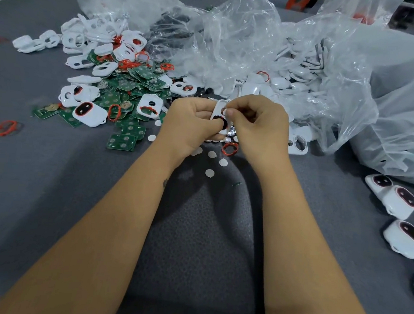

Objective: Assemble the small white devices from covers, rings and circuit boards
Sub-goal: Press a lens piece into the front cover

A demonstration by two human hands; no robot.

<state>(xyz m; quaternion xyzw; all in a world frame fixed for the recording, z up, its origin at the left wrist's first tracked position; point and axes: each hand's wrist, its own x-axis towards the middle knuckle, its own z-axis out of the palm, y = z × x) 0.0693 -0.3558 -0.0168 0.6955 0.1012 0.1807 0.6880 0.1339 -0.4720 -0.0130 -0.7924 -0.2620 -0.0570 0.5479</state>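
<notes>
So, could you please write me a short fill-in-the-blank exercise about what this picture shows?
1. Both hands, the left hand and the right hand, hold one small ____ cover between them.
2. The loose circuit boards heaped on the left are ____ in colour.
3. The finished devices lie at the ____ edge of the grey table.
4. A single ring lying apart at far left is ____.

Missing words: white; green; right; red
</notes>
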